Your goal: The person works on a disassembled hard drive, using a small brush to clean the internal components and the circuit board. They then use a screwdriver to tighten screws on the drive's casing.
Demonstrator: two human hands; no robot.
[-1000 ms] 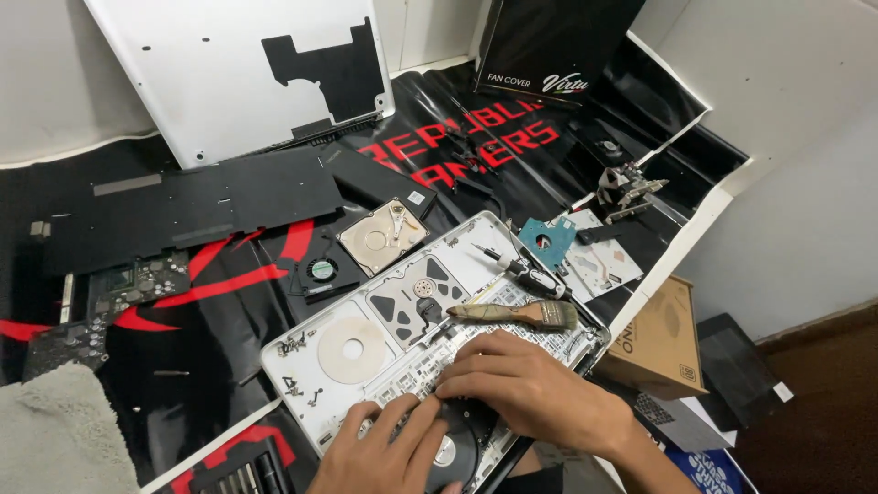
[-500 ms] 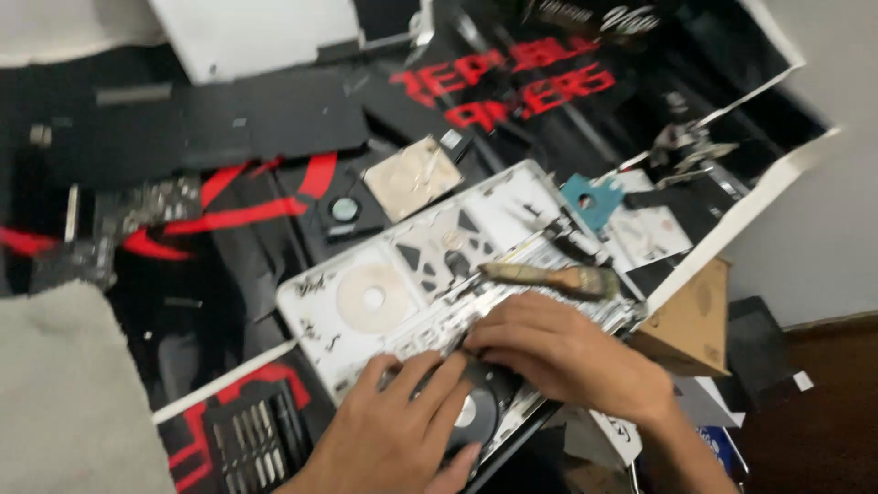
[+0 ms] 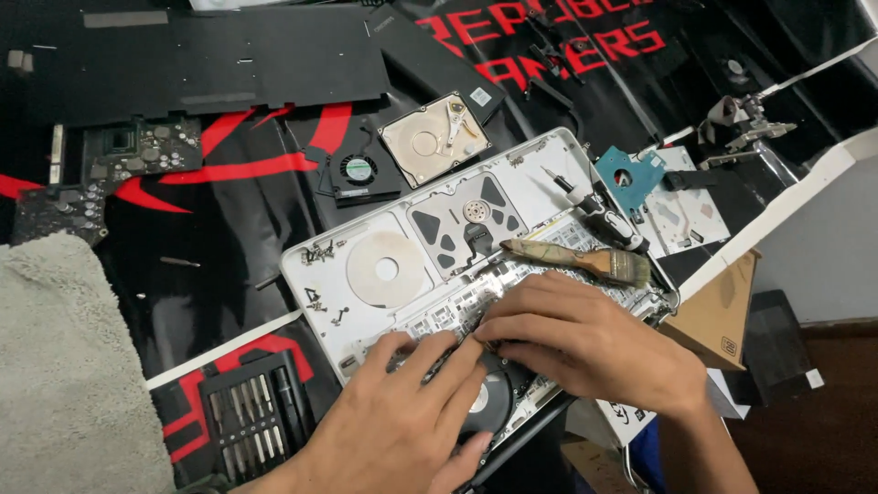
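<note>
Laptop shell (image 3: 540, 178) beneath both hands' grip

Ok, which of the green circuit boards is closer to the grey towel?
The darker circuit board at the far left edge, right above the grey towel; the other board lies farther up.

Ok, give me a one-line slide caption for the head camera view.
Both hands, left and right, press on an opened white laptop shell, paintbrush lying across it.

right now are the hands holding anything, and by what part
Cannot be told for certain: left hand and right hand press fingertips on the open laptop case near its fan; no clear grip shows.
</note>
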